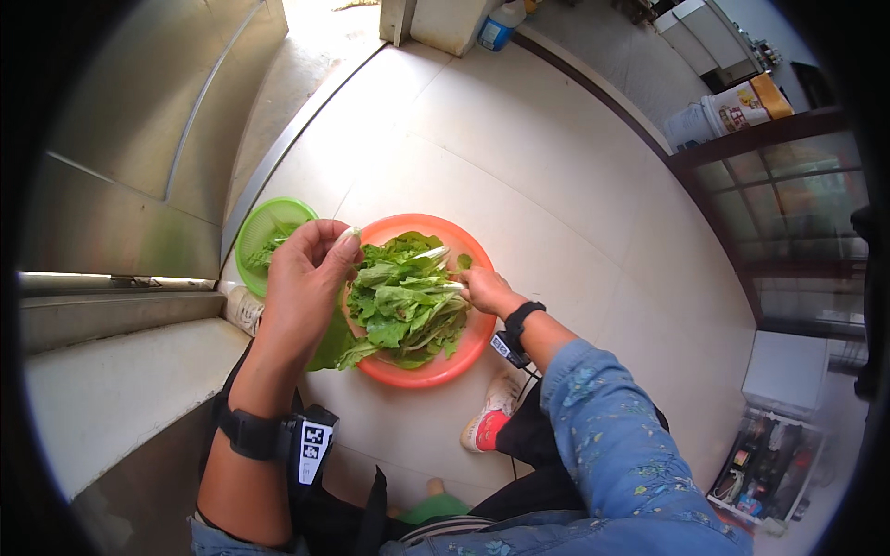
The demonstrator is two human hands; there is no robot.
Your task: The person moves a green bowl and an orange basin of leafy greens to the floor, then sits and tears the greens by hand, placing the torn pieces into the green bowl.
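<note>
An orange plastic basin stands on the floor before me, heaped with leafy greens whose pale stems mostly point right. Raised over the basin's left side, my left hand pinches the white stem end of a leaf between thumb and fingers. A broad green leaf shows beneath that hand; whether it belongs to the pinched stem is hidden. At the heap's right edge, my right hand has its fingers closed around a pale stem among the greens. Behind my left hand is a green plastic basket with some leaves in it.
A metal door and its threshold run along the left. My shoes flank the basin. A jug of blue liquid stands at the far wall. To the right are a glazed dark-framed door, a white bucket and a crate of small items.
</note>
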